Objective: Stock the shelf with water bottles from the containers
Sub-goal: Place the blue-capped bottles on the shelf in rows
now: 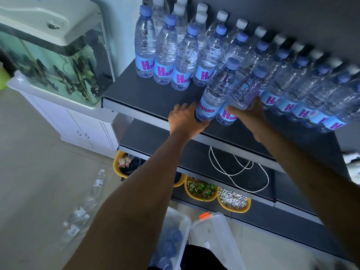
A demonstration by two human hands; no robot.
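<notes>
Clear plastic, blue-capped water bottles [165,49] stood in rows on the dark grey shelf [148,96]. Your left hand [185,121] gripped one blue-labelled bottle [214,94] low for steadiness; your right hand [251,112] clasped its neighbouring bottle [239,96], both at the front gap. More waited in the translucent plastic container [173,238] below.

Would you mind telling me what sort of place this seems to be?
Probably a small shop, perhaps one selling aquarium goods. A dark retail shelf carries rows of labelled water bottles, a fish tank stands beside it, and yellow tubs of gravel sit lower down.
</notes>
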